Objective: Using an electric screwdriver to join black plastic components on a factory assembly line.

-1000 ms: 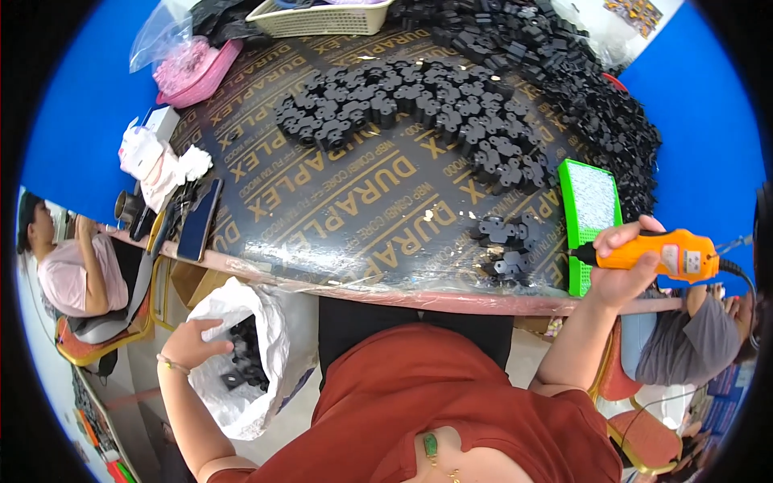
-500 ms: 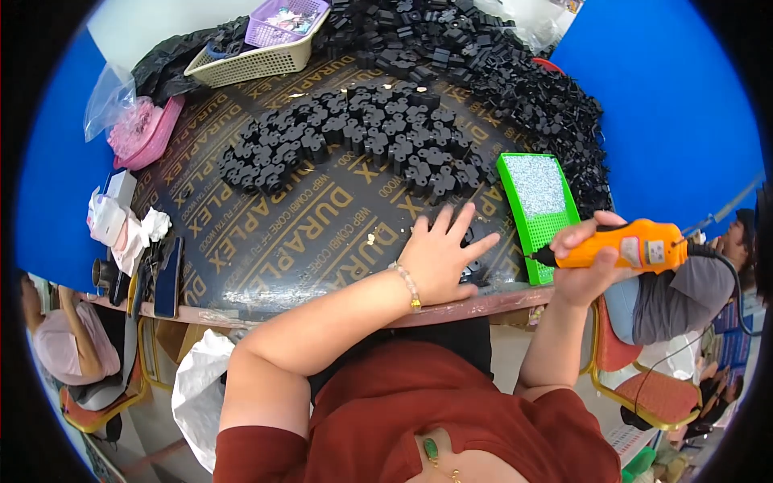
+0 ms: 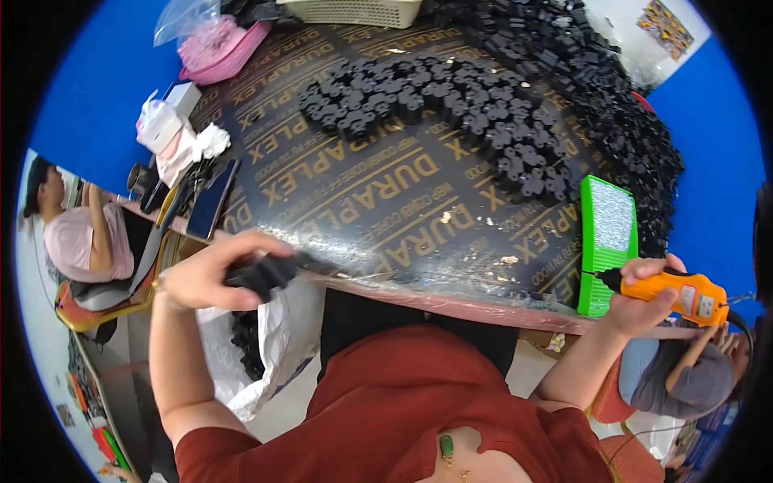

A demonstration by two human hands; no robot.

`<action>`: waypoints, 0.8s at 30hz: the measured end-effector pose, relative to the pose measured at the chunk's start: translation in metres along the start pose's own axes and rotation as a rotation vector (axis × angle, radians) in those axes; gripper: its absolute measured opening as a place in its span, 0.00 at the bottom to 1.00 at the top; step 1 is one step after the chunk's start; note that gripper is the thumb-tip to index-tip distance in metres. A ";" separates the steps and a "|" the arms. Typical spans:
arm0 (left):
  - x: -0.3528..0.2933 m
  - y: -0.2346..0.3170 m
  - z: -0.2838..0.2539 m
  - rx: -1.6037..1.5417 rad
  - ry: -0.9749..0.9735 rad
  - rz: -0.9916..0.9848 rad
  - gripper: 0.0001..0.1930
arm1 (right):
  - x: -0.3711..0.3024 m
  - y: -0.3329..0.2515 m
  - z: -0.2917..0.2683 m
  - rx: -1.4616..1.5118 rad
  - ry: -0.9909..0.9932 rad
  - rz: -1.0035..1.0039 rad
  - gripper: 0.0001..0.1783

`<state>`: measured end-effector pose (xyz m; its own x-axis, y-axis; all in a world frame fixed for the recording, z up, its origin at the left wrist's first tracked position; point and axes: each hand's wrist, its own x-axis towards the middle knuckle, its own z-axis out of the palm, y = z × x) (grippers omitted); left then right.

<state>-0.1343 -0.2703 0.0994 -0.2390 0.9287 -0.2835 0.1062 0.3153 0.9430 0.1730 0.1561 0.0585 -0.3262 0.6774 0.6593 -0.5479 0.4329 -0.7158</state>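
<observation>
My left hand [image 3: 211,272] is closed around black plastic parts [image 3: 264,275], how many I cannot tell. It hangs beyond the table's near edge, at the left, above an open white plastic bag [image 3: 278,342] with black pieces inside. In my right hand [image 3: 644,302] is an orange electric screwdriver [image 3: 683,296], its thin bit pointing left across the lower end of a green tray [image 3: 586,241]. Small silvery pieces fill that tray's far part. Farther back on the table, a curved band of black plastic parts [image 3: 491,121] stands packed together.
A large heap of loose black pieces [image 3: 636,153] covers the right and far side. A phone [image 3: 213,200], tissues [image 3: 213,141] and a pink basket [image 3: 233,60] lie along the left, with a cream basket [image 3: 354,11] at the back. Other people sit at both sides.
My left hand has left the tabletop near the middle and swung left over the bag, now gripping black parts. My right hand still holds the screwdriver. The whole view has shifted.
</observation>
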 end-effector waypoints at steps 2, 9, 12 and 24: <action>-0.069 -0.041 -0.022 -0.121 0.022 -0.292 0.36 | 0.002 0.000 0.003 -0.015 -0.016 -0.017 0.29; -0.123 -0.158 0.032 -0.031 0.057 -0.701 0.41 | -0.001 0.013 0.021 0.030 -0.027 0.014 0.29; -0.082 -0.149 0.060 0.114 -0.179 -0.795 0.35 | -0.002 0.010 0.031 0.039 -0.050 0.003 0.29; -0.053 -0.152 0.057 -0.126 0.113 -0.569 0.28 | 0.005 -0.002 0.036 0.044 -0.087 0.009 0.28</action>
<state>-0.0834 -0.3562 -0.0392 -0.3270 0.5921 -0.7366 -0.1821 0.7253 0.6639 0.1451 0.1376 0.0718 -0.3959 0.6262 0.6717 -0.5774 0.3990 -0.7123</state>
